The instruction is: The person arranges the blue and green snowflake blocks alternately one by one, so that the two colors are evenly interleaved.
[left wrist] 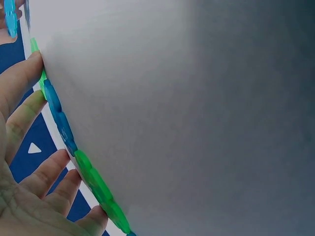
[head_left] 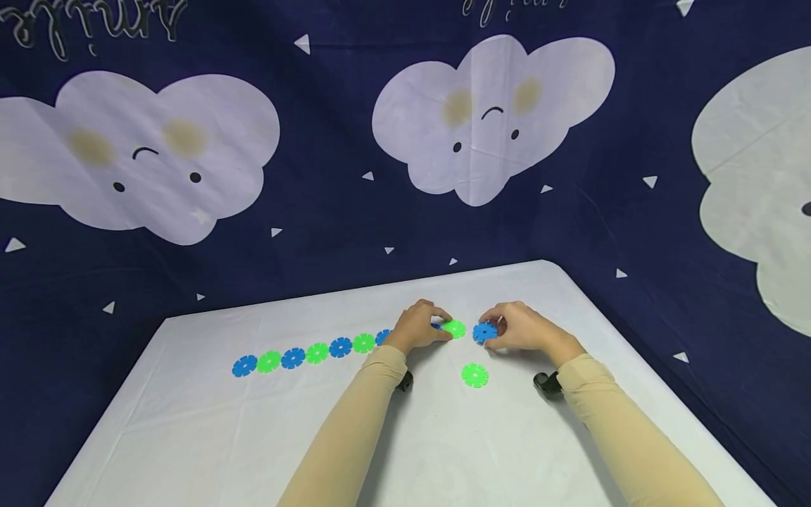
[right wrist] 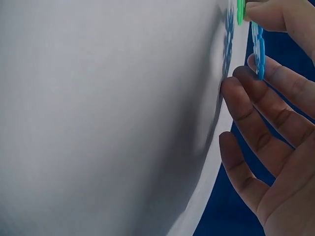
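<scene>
A row of notched plastic discs, blue and green by turns, runs across the white table; one blue disc (head_left: 340,347) is near its middle. At the right end my left hand (head_left: 418,327) pinches a green disc (head_left: 453,329) between thumb and index finger, hiding part of the row. A little to the right, my right hand (head_left: 522,327) holds a blue disc (head_left: 485,332) by its edge, a small gap away from the green one. In the right wrist view this blue disc (right wrist: 258,49) is raised off the tabletop, between thumb and fingers.
A single green disc (head_left: 474,375) lies flat on the white table (head_left: 190,422), nearer than both hands. Dark camera mounts (head_left: 548,386) sit at the wrists. Behind the table hangs a dark blue cloth (head_left: 329,211) with white clouds and triangles.
</scene>
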Action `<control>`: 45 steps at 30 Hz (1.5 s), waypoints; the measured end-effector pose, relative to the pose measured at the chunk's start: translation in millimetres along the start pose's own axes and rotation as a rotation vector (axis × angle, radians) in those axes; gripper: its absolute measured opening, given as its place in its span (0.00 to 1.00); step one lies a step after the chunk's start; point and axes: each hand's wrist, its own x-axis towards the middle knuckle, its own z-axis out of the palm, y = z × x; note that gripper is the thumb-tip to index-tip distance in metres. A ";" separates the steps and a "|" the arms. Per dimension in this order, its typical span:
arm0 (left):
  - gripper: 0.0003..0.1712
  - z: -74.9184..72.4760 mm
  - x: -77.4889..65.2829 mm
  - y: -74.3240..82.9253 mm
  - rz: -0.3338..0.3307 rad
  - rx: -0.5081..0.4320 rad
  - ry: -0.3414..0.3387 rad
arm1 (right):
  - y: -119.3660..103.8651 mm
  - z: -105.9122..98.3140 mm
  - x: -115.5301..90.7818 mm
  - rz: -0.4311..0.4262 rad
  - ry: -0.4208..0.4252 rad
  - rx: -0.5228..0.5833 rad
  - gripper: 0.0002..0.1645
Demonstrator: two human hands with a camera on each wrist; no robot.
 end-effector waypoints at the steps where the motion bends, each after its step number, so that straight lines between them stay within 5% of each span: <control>1: 0.23 0.1 0.0 -0.3 -0.001 0.000 0.000 | 1.1 -1.0 0.8 0.007 -0.001 -0.001 0.30; 45: 0.22 -0.1 0.9 -0.1 -0.008 0.009 -0.001 | 0.9 -5.1 34.4 -0.031 -0.082 -0.091 0.28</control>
